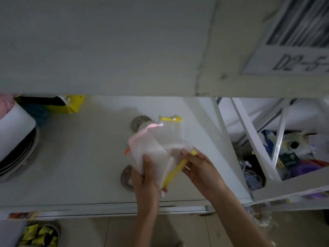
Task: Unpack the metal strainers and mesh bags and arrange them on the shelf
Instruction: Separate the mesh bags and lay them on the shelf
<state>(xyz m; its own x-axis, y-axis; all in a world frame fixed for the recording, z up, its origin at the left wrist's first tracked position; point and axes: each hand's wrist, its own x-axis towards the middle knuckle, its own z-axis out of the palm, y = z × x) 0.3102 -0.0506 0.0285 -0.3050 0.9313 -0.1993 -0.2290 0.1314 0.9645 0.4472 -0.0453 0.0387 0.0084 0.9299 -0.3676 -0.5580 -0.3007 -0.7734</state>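
Both your arms reach up from the bottom edge over the white shelf [89,157]; your left hand [146,177] sits upright with the thumb pressed flat on the front of the mesh bags [153,150], and your right hand [199,168] angles in from the right; around you there's a stack of metal bowls [16,157] on the far left, a yellow packet [71,104] at the back, two round metal strainers [140,122] half hidden behind the bags, and a cluttered bin [288,157] past the white frame; left grip is clamped on the bag bundle, held just above the shelf; right grip pinches the yellow-trimmed bag [175,169] at its edge.
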